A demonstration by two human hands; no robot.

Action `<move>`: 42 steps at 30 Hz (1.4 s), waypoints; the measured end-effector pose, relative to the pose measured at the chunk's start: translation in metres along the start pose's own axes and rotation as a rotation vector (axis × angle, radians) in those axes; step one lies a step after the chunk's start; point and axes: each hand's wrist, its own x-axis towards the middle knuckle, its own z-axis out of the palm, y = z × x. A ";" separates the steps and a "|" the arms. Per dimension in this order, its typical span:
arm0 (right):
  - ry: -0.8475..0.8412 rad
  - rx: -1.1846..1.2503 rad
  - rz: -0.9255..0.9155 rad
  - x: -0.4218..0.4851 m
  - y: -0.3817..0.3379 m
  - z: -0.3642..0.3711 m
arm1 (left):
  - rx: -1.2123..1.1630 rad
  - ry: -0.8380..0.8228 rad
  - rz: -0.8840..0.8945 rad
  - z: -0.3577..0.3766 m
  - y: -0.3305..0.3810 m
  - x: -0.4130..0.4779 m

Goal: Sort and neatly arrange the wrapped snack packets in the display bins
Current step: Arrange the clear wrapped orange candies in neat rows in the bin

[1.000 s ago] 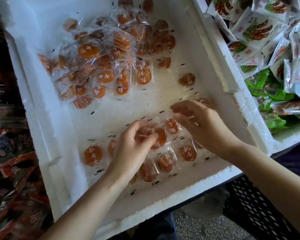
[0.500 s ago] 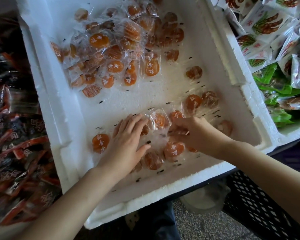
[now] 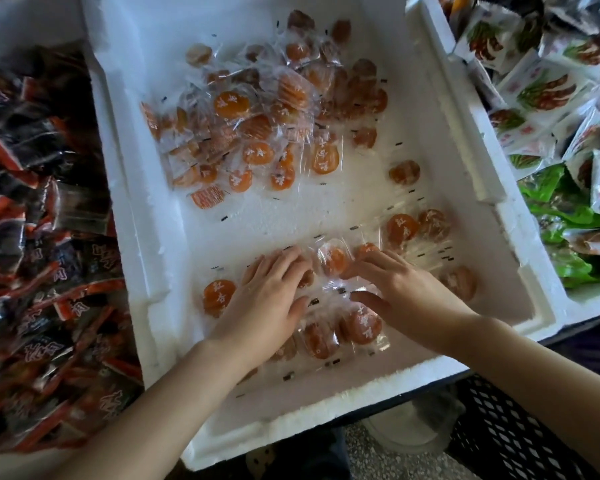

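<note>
bright, diffuse light on the white foam bin [image 3: 136, 220], nearly blown out along its floor. small glints on clear wrappers of the orange snack packets [image 3: 257, 126] at 12 o'clock. dim and murky at 9 o'clock over the dark red packets [image 3: 42, 237]. faint soft shadows beneath the left hand [image 3: 267, 299] and right hand [image 3: 406, 292]. bowed and smeared toward the edges.

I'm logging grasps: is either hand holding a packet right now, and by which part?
Nothing is gripped. The left hand and right hand both lie flat, fingers straight, on the near row of orange packets.
</note>
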 end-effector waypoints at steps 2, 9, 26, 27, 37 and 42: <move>0.065 0.026 0.037 0.017 -0.001 -0.013 | -0.032 0.025 0.006 -0.010 -0.004 0.006; 0.335 0.024 0.080 0.125 -0.002 -0.052 | -0.013 0.320 -0.053 -0.074 -0.037 0.053; 0.469 0.101 0.169 0.189 0.009 -0.068 | 0.114 0.458 -0.021 -0.073 -0.070 0.090; 0.490 0.114 0.174 0.185 0.011 -0.069 | 0.012 0.495 -0.040 -0.075 -0.065 0.086; 0.720 0.297 0.136 0.148 -0.003 -0.081 | -1.053 0.526 -0.561 -0.070 -0.017 0.079; 0.586 0.302 -0.037 0.128 -0.041 -0.049 | -1.649 0.480 -0.532 -0.069 0.000 0.086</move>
